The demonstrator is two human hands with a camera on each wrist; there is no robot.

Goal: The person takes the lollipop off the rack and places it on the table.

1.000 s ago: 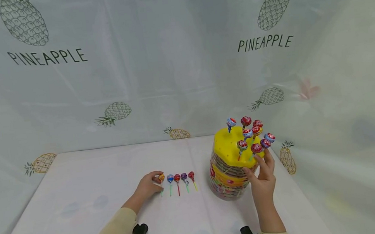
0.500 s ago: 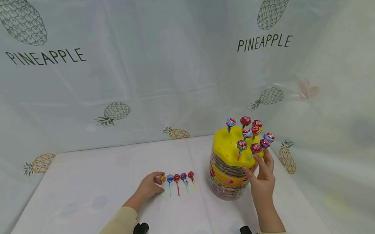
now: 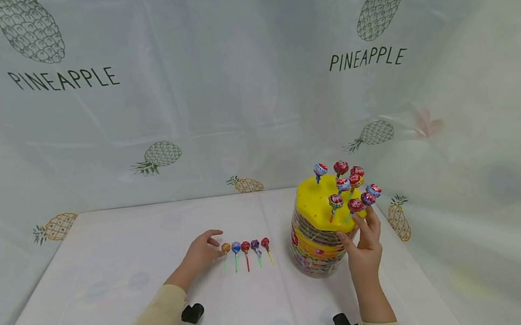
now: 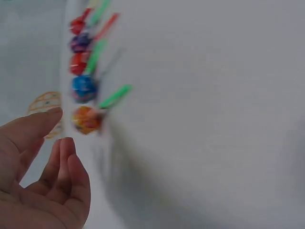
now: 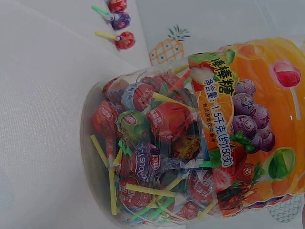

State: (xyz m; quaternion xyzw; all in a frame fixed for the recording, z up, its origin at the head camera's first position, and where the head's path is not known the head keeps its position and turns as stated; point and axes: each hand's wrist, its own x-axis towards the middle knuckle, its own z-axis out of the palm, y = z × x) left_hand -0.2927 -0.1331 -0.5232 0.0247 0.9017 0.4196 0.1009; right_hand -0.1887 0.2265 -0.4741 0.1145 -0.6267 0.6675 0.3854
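Observation:
My left hand (image 3: 202, 253), fingers loosely bent and holding nothing, is just left of an orange-wrapped lollipop (image 3: 225, 247) on the white table. In the left wrist view the thumb and fingertips are apart, beside that lollipop's head (image 4: 86, 119). It ends a row of several lollipops, a blue one (image 3: 235, 247) beside it. My right hand (image 3: 366, 258) rests thumb and extended fingers against the near right side of a clear candy jar (image 3: 319, 263), at its yellow lid (image 3: 311, 202). Several wrapped lollipops stand upright in the lid.
More lollipops (image 5: 133, 124) fill the jar behind its orange label (image 5: 257, 109). The jar stands right of the row, near the table's (image 3: 142, 231) right edge. A pineapple-print curtain (image 3: 240, 78) hangs behind.
My left hand has let go of the orange lollipop and moved slightly up and left. That lollipop was shifted slightly right towards the row. The right hand and jar stay put.

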